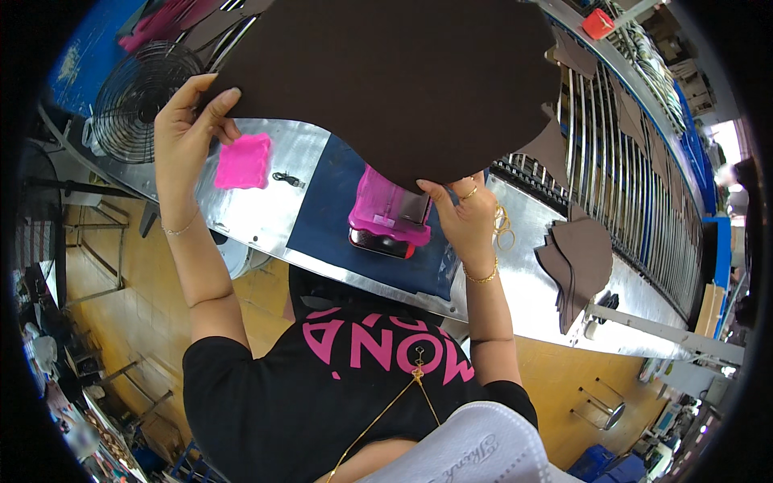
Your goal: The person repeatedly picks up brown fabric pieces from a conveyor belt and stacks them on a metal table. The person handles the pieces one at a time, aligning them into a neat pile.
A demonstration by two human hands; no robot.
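A white cloth [475,443] crosses the lower edge, close to the camera, over the person's black shirt [266,402]. Beyond it, a large dark brown sheet [394,88] is held up over the bench [519,233], hiding much of its far side. The left hand [189,125] pinches the sheet's left edge between thumb and bent fingers. The right hand [465,211] has the near edge, thumb on top, its other fingers partly hidden beneath. Under the sheet lies a blue mat [314,213] with a pink case [370,211] on it. Left of the mat are a pink pad [243,164] and a black cable [288,179]. To the right, stacked brown pieces [581,262] lie beside a row of metal rods [632,193]. A round fan guard [133,105] stands at far left.
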